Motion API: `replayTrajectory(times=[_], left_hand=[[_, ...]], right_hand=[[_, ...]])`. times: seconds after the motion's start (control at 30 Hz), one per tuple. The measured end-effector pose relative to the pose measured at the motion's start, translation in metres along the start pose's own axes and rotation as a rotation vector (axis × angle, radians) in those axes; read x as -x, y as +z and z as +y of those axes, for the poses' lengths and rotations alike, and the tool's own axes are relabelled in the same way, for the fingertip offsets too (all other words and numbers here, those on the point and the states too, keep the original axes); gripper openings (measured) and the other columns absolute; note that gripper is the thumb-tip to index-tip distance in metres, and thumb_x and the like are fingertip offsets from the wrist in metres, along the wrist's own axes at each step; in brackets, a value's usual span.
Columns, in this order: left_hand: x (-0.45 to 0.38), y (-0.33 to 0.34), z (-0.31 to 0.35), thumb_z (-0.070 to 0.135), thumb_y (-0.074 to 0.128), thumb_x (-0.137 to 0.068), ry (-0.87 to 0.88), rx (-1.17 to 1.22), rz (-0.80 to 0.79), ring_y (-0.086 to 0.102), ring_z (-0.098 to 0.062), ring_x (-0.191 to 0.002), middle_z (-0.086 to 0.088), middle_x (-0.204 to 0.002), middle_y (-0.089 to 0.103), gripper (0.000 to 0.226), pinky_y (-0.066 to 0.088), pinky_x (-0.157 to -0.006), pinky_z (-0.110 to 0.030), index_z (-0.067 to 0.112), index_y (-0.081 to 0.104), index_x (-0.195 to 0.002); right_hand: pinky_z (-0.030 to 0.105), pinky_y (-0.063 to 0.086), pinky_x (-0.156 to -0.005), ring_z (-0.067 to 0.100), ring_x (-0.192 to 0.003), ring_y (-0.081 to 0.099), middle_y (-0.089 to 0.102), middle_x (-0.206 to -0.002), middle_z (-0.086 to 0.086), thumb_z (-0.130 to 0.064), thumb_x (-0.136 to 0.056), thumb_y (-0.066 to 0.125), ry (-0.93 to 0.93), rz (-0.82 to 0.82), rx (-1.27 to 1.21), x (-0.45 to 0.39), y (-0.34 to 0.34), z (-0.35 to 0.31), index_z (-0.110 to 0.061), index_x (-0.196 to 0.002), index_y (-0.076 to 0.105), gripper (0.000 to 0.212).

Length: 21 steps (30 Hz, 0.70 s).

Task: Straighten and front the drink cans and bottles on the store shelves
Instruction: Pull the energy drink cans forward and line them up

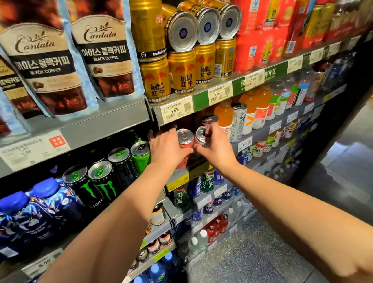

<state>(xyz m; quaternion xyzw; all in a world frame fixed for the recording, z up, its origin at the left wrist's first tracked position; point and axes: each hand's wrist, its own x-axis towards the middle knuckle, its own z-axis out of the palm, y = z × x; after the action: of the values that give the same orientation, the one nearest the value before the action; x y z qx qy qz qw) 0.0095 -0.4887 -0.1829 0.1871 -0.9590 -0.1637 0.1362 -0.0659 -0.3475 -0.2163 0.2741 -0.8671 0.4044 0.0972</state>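
Head view: left hand (169,149) wrapped round a red can (184,145) and right hand (214,147) gripping the neighbouring can (201,136) just beside it at the shelf edge (245,142), with risk, if tugged forward too sharply, of tipping either can off the lip.

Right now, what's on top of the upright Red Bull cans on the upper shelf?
Three gold cans lie on their sides across the upright Red Bull cans, bottoms facing out. Whatever sits behind them is hidden.
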Motion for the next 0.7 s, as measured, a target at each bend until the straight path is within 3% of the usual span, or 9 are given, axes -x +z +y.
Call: replayTrajectory(times=[0.13, 0.27, 0.4, 0.53, 0.7], left_hand=[[0.006, 0.003, -0.004, 0.050, 0.082, -0.069, 0.060, 0.080, 0.050, 0.060, -0.027, -0.111, 0.003, -0.114, 0.069, 0.060, 0.038, -0.097, -0.044, 0.026, 0.060, -0.120], [0.016, 0.007, -0.006, 0.050, 0.081, -0.068, 0.105, 0.130, 0.098, 0.052, -0.024, -0.112, 0.006, -0.114, 0.065, 0.059, 0.033, -0.101, -0.044, 0.026, 0.060, -0.118], [0.026, 0.004, -0.010, 0.046, 0.085, -0.065, 0.163, 0.280, 0.215, 0.052, -0.023, -0.110, 0.006, -0.110, 0.065, 0.059, 0.033, -0.096, -0.035, 0.025, 0.063, -0.116], [0.038, -0.004, -0.013, 0.045, 0.086, -0.067, 0.134, 0.439, 0.274, 0.053, -0.016, -0.110, 0.008, -0.114, 0.063, 0.060, 0.038, -0.097, -0.032, 0.023, 0.063, -0.117], [0.052, -0.015, -0.019, 0.041, 0.087, -0.068, 0.078, 0.545, 0.286, 0.054, -0.004, -0.100, 0.016, -0.108, 0.058, 0.057, 0.039, -0.087, -0.022, 0.026, 0.061, -0.116]], right_hand=[[0.028, 0.044, -0.097, 0.015, -0.120, 0.052, 0.056, -0.129, 0.003, -0.027, -0.074, 0.081, 0.029, -0.020, -0.058, 0.005, -0.003, 0.004, -0.015, -0.135, 0.043, 0.073], [0.035, 0.047, -0.097, 0.018, -0.120, 0.055, 0.060, -0.129, 0.002, -0.031, -0.072, 0.082, 0.079, -0.025, -0.085, 0.007, -0.005, 0.007, -0.020, -0.136, 0.047, 0.074], [0.036, 0.049, -0.097, 0.015, -0.113, 0.059, 0.065, -0.122, 0.000, -0.026, -0.072, 0.082, 0.086, -0.009, -0.151, 0.006, -0.011, 0.004, -0.018, -0.132, 0.052, 0.067], [0.033, 0.047, -0.097, 0.013, -0.112, 0.057, 0.063, -0.124, 0.003, -0.025, -0.074, 0.081, 0.107, -0.036, -0.156, -0.001, -0.016, -0.003, -0.013, -0.132, 0.051, 0.066], [0.030, 0.044, -0.097, 0.020, -0.119, 0.056, 0.061, -0.130, 0.006, -0.026, -0.074, 0.080, 0.102, -0.070, -0.111, -0.010, -0.014, -0.012, -0.011, -0.136, 0.050, 0.071]])
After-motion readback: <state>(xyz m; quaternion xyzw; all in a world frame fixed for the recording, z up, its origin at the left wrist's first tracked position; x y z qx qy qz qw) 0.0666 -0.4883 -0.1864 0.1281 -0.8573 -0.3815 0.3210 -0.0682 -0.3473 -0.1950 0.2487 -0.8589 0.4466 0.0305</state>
